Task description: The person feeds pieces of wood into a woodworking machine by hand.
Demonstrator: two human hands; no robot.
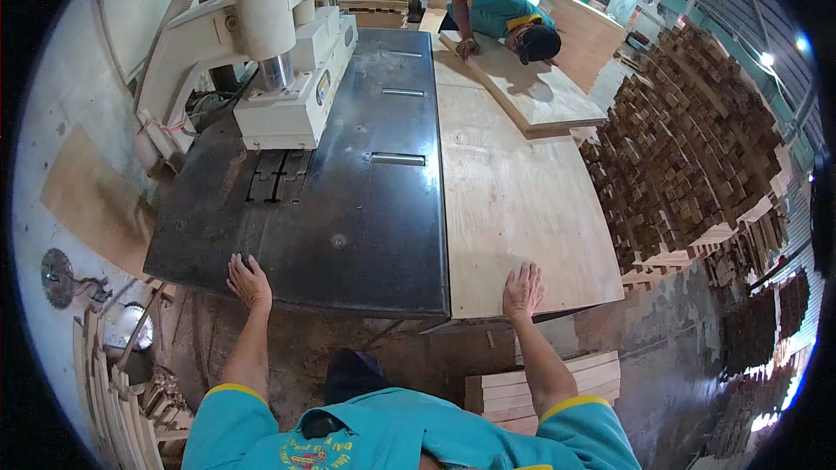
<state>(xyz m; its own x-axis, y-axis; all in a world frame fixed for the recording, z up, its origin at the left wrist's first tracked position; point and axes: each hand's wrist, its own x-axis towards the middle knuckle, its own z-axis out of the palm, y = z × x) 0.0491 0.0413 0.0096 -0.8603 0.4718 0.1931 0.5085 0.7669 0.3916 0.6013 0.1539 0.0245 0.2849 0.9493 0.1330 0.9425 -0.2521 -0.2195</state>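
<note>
My left hand (249, 282) lies flat on the near left edge of the dark metal machine table (366, 252), fingers stretched out. On the near edge of the plywood table top (522, 200) rests my right hand (523, 291), also flat with its fingers out. Neither hand holds anything. A white machine head (283, 109) stands over the metal table, beyond my left hand. At the far end of the plywood, a co-worker (501, 13) leans over a thick wooden panel (540, 87), one hand on its left edge.
Tall stacks of wood pieces (688, 139) rise to the right. Below my right arm sits a pile of pale boards (549, 392). Wood strips (113, 400) lean at the lower left, near a saw blade (57, 278) on the wall. A thin brown sheet (96, 196) leans there too.
</note>
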